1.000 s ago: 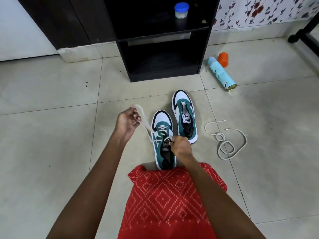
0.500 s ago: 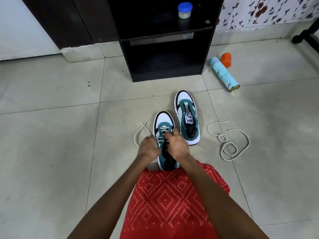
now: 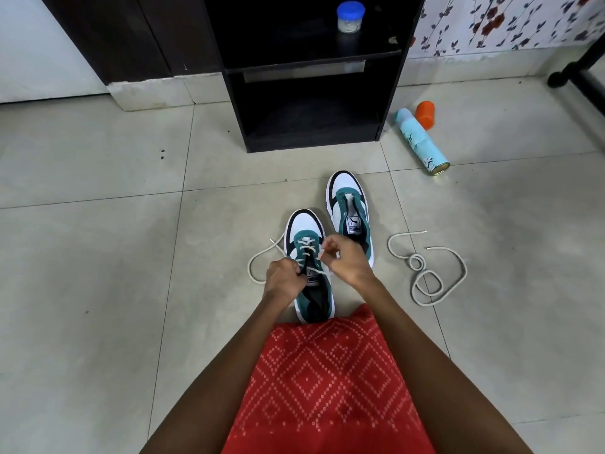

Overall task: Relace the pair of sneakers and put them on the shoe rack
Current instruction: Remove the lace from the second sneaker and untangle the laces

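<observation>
white lace (image 3: 307, 255) pinched by left hand (image 3: 284, 283) and right hand (image 3: 348, 262) fingers (image 3: 330, 248); spare lace (image 3: 416, 256) nearby

— What did we see on the tiles (image 3: 98, 290)?
— A can (image 3: 422, 142) on its side, an orange cap (image 3: 425, 114) just beside its far end.
— And farther back?
— We saw a blue-lidded jar (image 3: 350, 16) standing upright, and floral wallpaper (image 3: 507, 21).
</observation>
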